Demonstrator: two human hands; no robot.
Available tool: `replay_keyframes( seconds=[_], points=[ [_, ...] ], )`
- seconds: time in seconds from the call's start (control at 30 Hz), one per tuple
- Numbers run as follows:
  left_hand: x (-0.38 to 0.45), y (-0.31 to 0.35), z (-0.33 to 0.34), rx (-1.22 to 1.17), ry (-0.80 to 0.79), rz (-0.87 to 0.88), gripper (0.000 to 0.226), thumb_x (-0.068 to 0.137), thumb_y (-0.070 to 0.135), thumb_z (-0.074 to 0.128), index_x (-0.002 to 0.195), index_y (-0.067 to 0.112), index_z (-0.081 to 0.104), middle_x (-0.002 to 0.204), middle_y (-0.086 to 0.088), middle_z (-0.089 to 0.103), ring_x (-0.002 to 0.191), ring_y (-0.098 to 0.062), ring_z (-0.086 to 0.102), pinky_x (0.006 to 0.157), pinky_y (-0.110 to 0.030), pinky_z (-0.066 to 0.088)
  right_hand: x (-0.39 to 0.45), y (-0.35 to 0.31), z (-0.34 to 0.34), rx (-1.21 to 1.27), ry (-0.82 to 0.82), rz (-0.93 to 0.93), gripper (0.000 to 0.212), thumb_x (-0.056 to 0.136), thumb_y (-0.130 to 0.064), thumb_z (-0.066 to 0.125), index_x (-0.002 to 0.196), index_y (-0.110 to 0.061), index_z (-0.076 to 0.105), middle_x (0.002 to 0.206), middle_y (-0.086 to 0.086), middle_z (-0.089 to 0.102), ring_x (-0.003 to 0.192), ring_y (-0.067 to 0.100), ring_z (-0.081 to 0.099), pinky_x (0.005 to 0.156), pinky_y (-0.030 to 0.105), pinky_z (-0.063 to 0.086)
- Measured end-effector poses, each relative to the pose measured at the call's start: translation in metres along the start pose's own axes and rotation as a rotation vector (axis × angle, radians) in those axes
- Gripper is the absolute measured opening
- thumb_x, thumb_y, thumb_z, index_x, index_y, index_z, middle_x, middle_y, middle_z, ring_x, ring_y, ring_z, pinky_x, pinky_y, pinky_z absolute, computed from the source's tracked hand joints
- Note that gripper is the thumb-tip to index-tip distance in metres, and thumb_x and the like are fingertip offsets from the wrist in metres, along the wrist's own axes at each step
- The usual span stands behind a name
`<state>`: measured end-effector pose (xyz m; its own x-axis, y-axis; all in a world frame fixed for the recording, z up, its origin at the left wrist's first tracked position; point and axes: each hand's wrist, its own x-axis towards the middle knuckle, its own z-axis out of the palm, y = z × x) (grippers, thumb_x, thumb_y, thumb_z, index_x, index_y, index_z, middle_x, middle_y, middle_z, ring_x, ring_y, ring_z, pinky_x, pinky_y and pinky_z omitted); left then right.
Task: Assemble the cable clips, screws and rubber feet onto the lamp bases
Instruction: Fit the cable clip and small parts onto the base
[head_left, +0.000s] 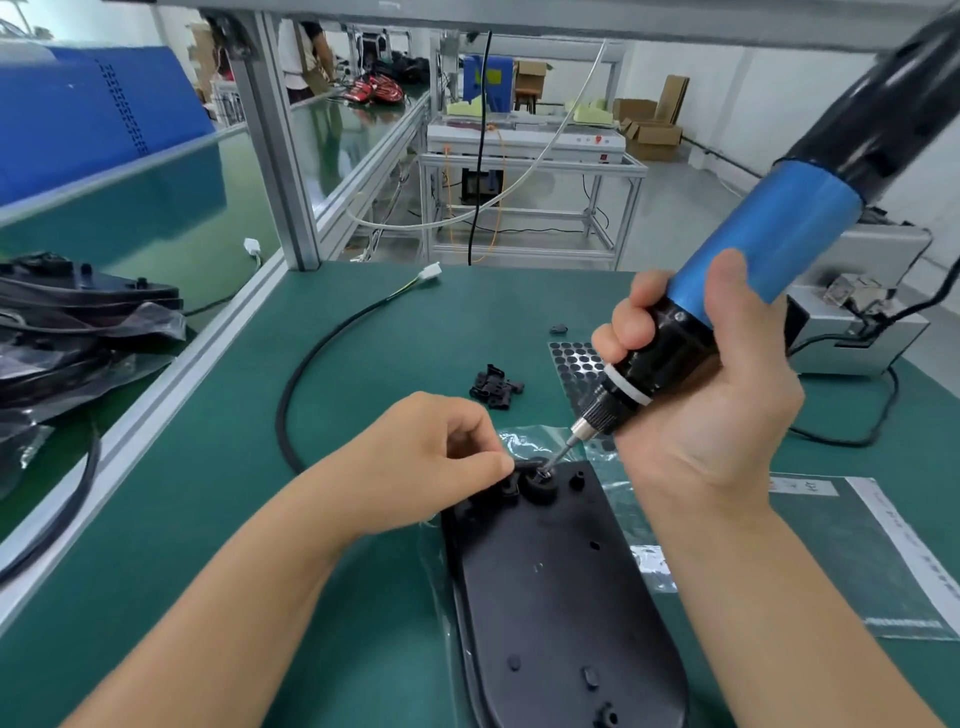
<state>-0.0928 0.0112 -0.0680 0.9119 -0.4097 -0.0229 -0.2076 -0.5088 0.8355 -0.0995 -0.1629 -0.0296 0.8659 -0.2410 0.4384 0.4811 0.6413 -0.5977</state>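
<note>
Right hand (696, 384) wrapped around the electric screwdriver (727, 291), bit down on a screw (544, 473) at the far end of the lamp base (550, 587), which lies between both forearms. Left hand (431, 462) pinches the cable clip (511, 480) just beside the bit. Risks: driver is tilted, so the bit could cam out and skid into the left fingertips (501, 467) or cross-thread the screw. Loose pinch lets the clip spin under torque. Spare clips (496, 387) sit beyond the left hand, rubber feet sheet (574, 364) under the right.

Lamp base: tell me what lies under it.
Clear plastic wrap shows beneath the lamp base, over the green table. Whatever sits directly below the base is covered.
</note>
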Motion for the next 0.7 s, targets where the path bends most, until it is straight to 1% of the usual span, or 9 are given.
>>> replay_keyframes(
  seconds=[0.07,0.1,0.2,0.33,0.43,0.6,0.7],
  points=[
    [0.001,-0.001,0.000,-0.008,0.011,-0.006,0.020,0.077,0.039,0.063,0.076,0.019,0.066,0.082,-0.016,0.069,0.068,-0.030,0.058,0.070,-0.048,0.054,-0.004,0.003,0.003,-0.067,-0.019,-0.055,0.007,0.091,-0.019,0.051,0.091,-0.015,0.045,0.072,0.009,0.055,0.051,0.018,0.049,0.054,0.026,0.041],
    [0.001,-0.002,0.001,-0.010,0.017,-0.005,0.019,0.078,0.038,0.065,0.075,0.019,0.066,0.080,-0.015,0.069,0.066,-0.029,0.056,0.067,-0.044,0.053,-0.006,0.005,0.005,-0.105,-0.036,-0.084,0.009,0.091,-0.019,0.051,0.092,-0.014,0.043,0.071,0.009,0.055,0.050,0.019,0.048,0.054,0.027,0.041],
    [0.003,-0.005,0.002,-0.006,0.045,-0.001,0.017,0.084,0.030,0.068,0.072,0.018,0.066,0.072,-0.013,0.067,0.058,-0.015,0.050,0.059,-0.032,0.046,-0.011,0.010,0.010,-0.180,-0.088,-0.139,0.017,0.089,-0.021,0.054,0.095,-0.011,0.041,0.072,0.010,0.055,0.049,0.022,0.048,0.055,0.029,0.040],
    [0.004,-0.005,0.003,0.002,0.060,-0.010,0.019,0.083,0.027,0.070,0.069,0.016,0.066,0.067,-0.014,0.065,0.054,-0.012,0.047,0.054,-0.025,0.042,-0.013,0.016,0.014,-0.222,-0.128,-0.172,0.018,0.089,-0.020,0.052,0.099,-0.010,0.041,0.072,0.012,0.055,0.049,0.024,0.047,0.056,0.030,0.040],
    [0.004,-0.005,0.002,-0.013,0.053,-0.024,0.020,0.083,0.028,0.071,0.068,0.015,0.066,0.070,-0.017,0.065,0.055,-0.013,0.045,0.055,-0.025,0.040,-0.014,0.018,0.015,-0.238,-0.143,-0.175,0.017,0.090,-0.020,0.052,0.100,-0.012,0.041,0.073,0.012,0.055,0.049,0.024,0.048,0.056,0.031,0.041],
    [0.004,-0.005,0.001,-0.034,0.046,-0.043,0.019,0.082,0.027,0.072,0.070,0.014,0.068,0.075,-0.018,0.068,0.059,-0.014,0.048,0.060,-0.028,0.042,-0.014,0.020,0.014,-0.258,-0.154,-0.185,0.015,0.090,-0.019,0.051,0.098,-0.012,0.041,0.072,0.012,0.055,0.049,0.025,0.047,0.056,0.033,0.041],
    [0.004,-0.004,0.001,-0.051,0.044,-0.050,0.018,0.082,0.027,0.072,0.070,0.013,0.068,0.076,-0.018,0.068,0.059,-0.015,0.049,0.061,-0.028,0.043,-0.014,0.020,0.015,-0.272,-0.182,-0.197,0.010,0.090,-0.019,0.050,0.097,-0.015,0.044,0.072,0.011,0.055,0.048,0.026,0.048,0.056,0.034,0.040]
  ],
)
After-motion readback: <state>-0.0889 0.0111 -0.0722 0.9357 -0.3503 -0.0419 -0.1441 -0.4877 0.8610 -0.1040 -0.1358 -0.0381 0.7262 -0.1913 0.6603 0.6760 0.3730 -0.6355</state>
